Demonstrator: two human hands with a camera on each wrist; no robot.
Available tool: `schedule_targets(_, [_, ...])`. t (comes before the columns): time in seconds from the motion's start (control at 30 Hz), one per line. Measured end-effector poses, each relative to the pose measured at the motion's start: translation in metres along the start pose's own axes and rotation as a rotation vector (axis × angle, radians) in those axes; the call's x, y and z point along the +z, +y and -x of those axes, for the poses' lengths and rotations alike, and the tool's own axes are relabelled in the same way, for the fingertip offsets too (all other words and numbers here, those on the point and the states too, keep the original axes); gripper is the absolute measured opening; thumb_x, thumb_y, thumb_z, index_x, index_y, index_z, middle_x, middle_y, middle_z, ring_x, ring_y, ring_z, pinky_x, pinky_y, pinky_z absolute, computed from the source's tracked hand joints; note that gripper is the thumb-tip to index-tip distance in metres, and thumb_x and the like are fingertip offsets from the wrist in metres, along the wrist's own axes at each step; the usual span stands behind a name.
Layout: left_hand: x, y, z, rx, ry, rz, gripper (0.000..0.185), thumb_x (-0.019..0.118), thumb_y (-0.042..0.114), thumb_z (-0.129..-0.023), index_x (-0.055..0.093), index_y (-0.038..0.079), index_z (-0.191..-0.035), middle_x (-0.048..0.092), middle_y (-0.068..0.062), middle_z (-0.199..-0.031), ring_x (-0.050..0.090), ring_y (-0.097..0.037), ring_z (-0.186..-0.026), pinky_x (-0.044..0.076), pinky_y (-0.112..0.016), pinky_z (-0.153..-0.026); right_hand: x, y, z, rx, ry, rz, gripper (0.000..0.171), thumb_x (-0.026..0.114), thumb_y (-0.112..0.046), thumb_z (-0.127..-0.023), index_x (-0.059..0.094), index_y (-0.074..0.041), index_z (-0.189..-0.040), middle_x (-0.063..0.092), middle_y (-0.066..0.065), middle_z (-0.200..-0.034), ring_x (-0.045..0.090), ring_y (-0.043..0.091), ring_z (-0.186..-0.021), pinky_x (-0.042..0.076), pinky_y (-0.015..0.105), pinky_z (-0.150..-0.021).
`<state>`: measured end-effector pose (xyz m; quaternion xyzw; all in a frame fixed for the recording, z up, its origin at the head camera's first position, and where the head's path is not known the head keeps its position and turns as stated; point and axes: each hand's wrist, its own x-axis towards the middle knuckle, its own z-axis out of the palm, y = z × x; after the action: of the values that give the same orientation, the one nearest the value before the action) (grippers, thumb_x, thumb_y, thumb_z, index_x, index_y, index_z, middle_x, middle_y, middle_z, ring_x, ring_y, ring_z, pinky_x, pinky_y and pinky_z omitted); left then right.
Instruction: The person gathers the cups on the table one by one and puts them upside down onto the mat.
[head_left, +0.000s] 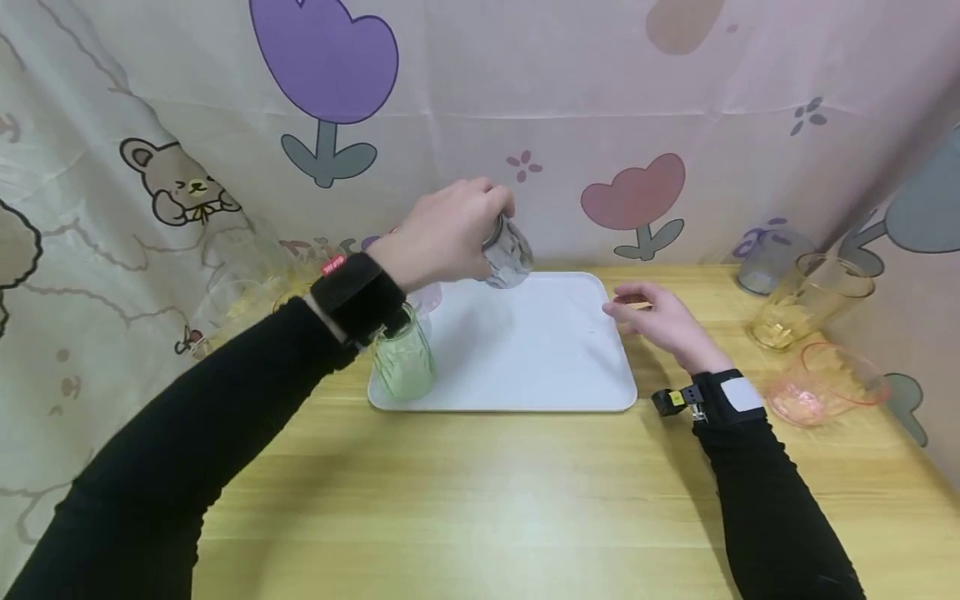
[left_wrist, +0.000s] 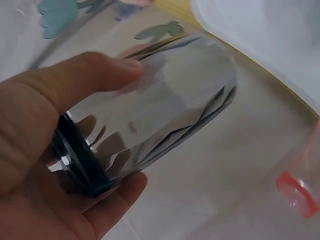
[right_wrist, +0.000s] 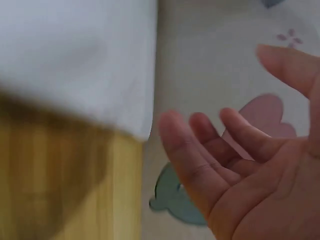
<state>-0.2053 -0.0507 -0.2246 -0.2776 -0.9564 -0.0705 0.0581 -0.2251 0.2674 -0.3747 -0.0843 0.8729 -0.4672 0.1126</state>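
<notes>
Clear tumbler: I see the colourless, faceted tumbler (head_left: pixel 512 260) tilted in the air by the white rectangular tray's (head_left: pixel 540 358) rear edge.
Left hand: the left hand (head_left: pixel 448 229) grips its dark-looking end, thumb along the wall; I judge a slackened thumb could let it slip and drop.
Green glass: the pale green, ribbed glass (head_left: pixel 406 362) stands at the tray's left, beneath that wrist; lowering the wrist could topple it towards the pale purple glass (head_left: pixel 427 297).
Right hand: the right hand (head_left: pixel 663 321), fingers loosely bent, holds nothing beside the tray; I can't tell about contact, but a nudge might shift everything aboard.
Worktop: on the pale wooden worktop (head_left: pixel 480 500), the pink transparent glass (head_left: pixel 813 392) risks an outward elbow.
</notes>
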Motion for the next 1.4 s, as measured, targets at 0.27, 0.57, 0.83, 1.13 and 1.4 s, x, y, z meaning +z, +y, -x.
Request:
schedule_targets(0.27, [0.005,-0.013,-0.035,-0.120,-0.191,0.005,0.055,0.088,0.007,-0.077,0.061,0.010,-0.125,0.065,-0.007,-0.120,0.059,-0.024,-0.109,0.056,-0.041,-0.092,0.006,0.015,-0.005,0.043,-0.037,0.349,0.066,0.075,-0.023,-0.094,0.047,0.010,-0.144,0.061,0.031,-0.130,0.065,0.039,-0.106,0.056,0.045,-0.087])
schedule_targets(0.57, [0.022,-0.023,-0.055,-0.222,-0.340,-0.098,0.040,0.079,0.008,-0.083,0.063,0.009,-0.120,0.063,-0.009,-0.112,0.058,-0.029,-0.100,0.054,-0.040,-0.086,0.013,0.017,-0.004,0.065,-0.051,0.378,0.057,0.072,-0.003,-0.091,0.050,0.016,-0.139,0.063,0.030,-0.117,0.067,0.031,-0.090,0.058,0.036,-0.075])
schedule_targets(0.83, [0.029,-0.031,-0.055,-0.268,-0.360,-0.112,0.040,0.079,0.006,-0.084,0.064,0.006,-0.121,0.064,-0.012,-0.116,0.058,-0.032,-0.102,0.054,-0.044,-0.093,0.016,0.019,-0.007,0.091,-0.077,0.330,0.056,0.068,0.002,-0.093,0.047,0.016,-0.142,0.061,0.029,-0.117,0.069,0.023,-0.079,0.061,0.032,-0.069])
schedule_targets(1.13, [0.045,-0.040,-0.066,-0.306,-0.391,-0.180,0.048,0.085,0.005,-0.080,0.065,0.004,-0.124,0.067,-0.015,-0.117,0.061,-0.031,-0.102,0.057,-0.047,-0.098,0.016,0.017,-0.009,0.074,-0.070,0.327,0.056,0.069,0.003,-0.092,0.048,0.017,-0.142,0.061,0.029,-0.116,0.069,0.026,-0.083,0.062,0.032,-0.070])
schedule_targets(1.4, [0.057,-0.048,-0.075,-0.288,-0.385,-0.252,0.048,0.089,0.009,-0.076,0.071,0.002,-0.120,0.071,-0.016,-0.116,0.065,-0.030,-0.100,0.058,-0.047,-0.096,0.013,0.019,-0.007,0.087,-0.066,0.324,0.055,0.068,0.002,-0.093,0.048,0.016,-0.142,0.061,0.029,-0.118,0.069,0.025,-0.083,0.061,0.031,-0.070])
